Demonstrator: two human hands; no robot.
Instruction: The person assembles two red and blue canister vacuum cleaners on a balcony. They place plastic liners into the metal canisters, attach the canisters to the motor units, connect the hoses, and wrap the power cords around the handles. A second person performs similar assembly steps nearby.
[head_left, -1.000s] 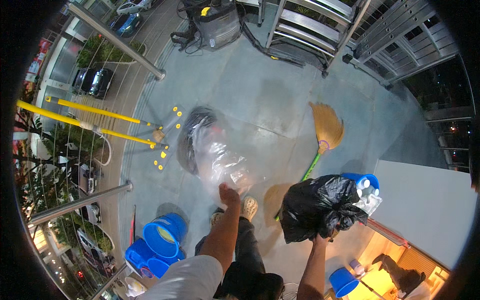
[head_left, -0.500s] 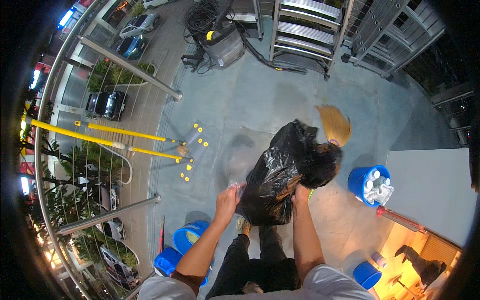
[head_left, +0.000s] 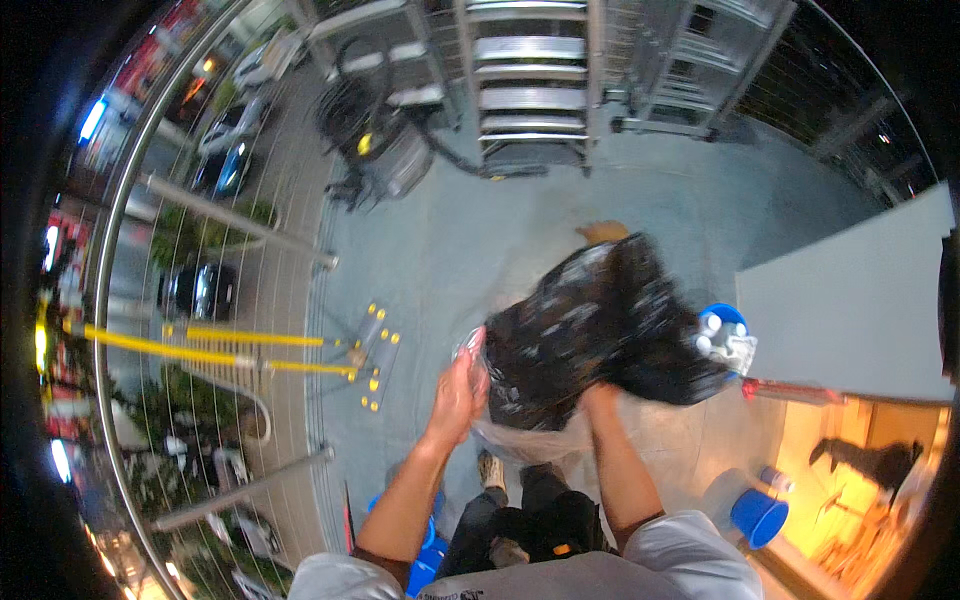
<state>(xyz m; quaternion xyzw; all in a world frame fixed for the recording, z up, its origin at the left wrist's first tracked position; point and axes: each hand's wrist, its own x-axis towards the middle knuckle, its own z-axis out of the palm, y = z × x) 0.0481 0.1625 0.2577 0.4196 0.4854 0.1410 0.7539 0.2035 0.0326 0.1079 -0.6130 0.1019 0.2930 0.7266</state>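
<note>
A black plastic garbage bag (head_left: 570, 320), blurred by motion, is held out in front of me above the floor. My right hand (head_left: 600, 398) grips its near underside, with most of the fingers hidden behind the plastic. At the bag's left edge, my left hand (head_left: 460, 395) is closed on thin clear plastic that looks like a clear plastic bag (head_left: 530, 442). This film also hangs below the black bag, above my legs. Past the black bag, the straw head of a broom (head_left: 602, 232) shows; the bag covers the rest.
Blue buckets (head_left: 760, 517) stand at lower right and lower left; another bucket (head_left: 727, 315) holds white bottles and a cloth. Yellow-handled poles (head_left: 250, 337) lean on the railing (head_left: 115, 330). A vacuum cleaner (head_left: 395, 160) and ladders (head_left: 530, 95) stand ahead. A grey panel (head_left: 850, 310) borders the right.
The black bag has swung out to the right and is more level, covering more of the broom. Clear film now shows beneath it. My view has shifted, and both hands keep their grips.
</note>
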